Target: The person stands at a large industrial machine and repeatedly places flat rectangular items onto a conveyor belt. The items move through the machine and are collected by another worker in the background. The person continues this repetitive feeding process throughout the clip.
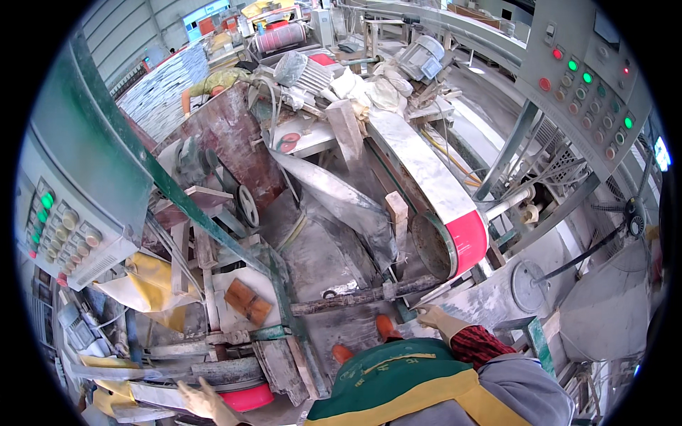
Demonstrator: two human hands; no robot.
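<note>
Green apron (398,373) across the body, a person (529,390) in orange boots (386,328) stands among dust-coated machines (341,199). The left grip (202,402) is spread wide with nothing in it, just beside the red rounded end (249,399) of a low white machine guard (153,395); whether it touches is impossible to tell. The right grip (439,321), beyond a red-checked sleeve (477,346), has its fingers slightly bent and pointing leftward near a small green metal piece (406,312); the view does not show whether they close on it. Left of the right grip runs a grimy crossbar (355,300), and ahead of it stretches a long white belt cover (415,156) with a red end (467,240). Right of the right grip, a pale round disc (529,287) lies near a large, grey rounded casing (607,305). Ahead of the left grip lies a brown block (247,302), with a yellow-and-white sheet (153,284) farther left and a control box (67,227) beyond. A second panel (590,85) with lit green buttons stands ahead and right of the right grip. Well beyond both grips, another person (217,82) in a yellowish-green top bends behind a reddish-brown board (234,142), near a grey motor (302,73).
</note>
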